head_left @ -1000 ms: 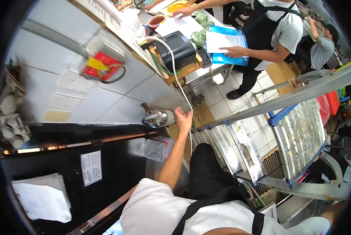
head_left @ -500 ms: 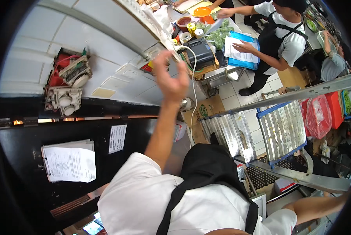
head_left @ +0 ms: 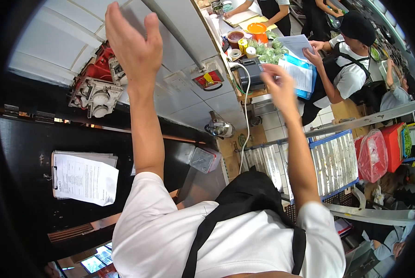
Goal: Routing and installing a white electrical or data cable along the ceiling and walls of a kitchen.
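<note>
Tiled wall (head_left: 179,109) lies behind my left fingers (head_left: 120,28), empty, thumb wide. My right fingers (head_left: 278,72) blur, spread unclear; nothing shows finished.

The left hand (head_left: 136,52), empty, is raised with fingers spread before a tiled wall (head_left: 45,46), near a red and white device (head_left: 98,95). The right hand (head_left: 281,85), blurred, shows loosely bent fingers beside a dark box (head_left: 250,76). A white cable (head_left: 247,116) hangs left of a ladder (head_left: 335,158). A co-worker (head_left: 351,58) holds papers (head_left: 296,45) near a blue folder (head_left: 314,81).
</note>
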Demonstrator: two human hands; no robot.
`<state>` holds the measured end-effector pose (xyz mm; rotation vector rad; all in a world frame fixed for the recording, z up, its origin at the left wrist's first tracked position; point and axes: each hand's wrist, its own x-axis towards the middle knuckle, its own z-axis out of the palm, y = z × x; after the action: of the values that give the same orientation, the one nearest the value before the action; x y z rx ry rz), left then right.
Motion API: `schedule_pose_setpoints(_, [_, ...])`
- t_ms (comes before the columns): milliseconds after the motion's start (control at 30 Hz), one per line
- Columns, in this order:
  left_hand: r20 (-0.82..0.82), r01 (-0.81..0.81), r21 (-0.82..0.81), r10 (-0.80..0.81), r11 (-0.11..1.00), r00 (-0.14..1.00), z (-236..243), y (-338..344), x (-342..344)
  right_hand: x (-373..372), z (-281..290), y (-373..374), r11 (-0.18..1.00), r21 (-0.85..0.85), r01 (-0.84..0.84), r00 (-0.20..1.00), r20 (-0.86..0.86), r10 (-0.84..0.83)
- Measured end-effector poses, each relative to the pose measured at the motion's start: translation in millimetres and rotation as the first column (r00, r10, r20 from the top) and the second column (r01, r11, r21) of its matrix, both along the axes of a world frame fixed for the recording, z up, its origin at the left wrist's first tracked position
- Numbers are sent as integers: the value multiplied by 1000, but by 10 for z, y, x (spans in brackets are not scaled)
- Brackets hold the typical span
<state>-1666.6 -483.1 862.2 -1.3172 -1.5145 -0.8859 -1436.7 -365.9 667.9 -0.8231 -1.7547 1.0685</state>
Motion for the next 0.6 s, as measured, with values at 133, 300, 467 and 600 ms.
schedule_pose_setpoints(133, [2,-118,-124,119,985,993,45,194,-146,-1079,-1107,763,931,363,-29,952,294,-85])
schedule_pose_setpoints(300, [-38,-283,-66,281,957,959,121,262,-213,-1385,-1085,1120,863,424,-274,802,596,-37])
schedule_pose_setpoints(467, [-19,-303,-26,303,953,953,73,129,-339,-1651,-1079,1031,748,461,-478,620,780,-84])
schedule_pose_setpoints(600, [-68,-318,-73,313,945,947,38,21,-304,-1430,-1094,1274,737,382,-558,549,836,-18])
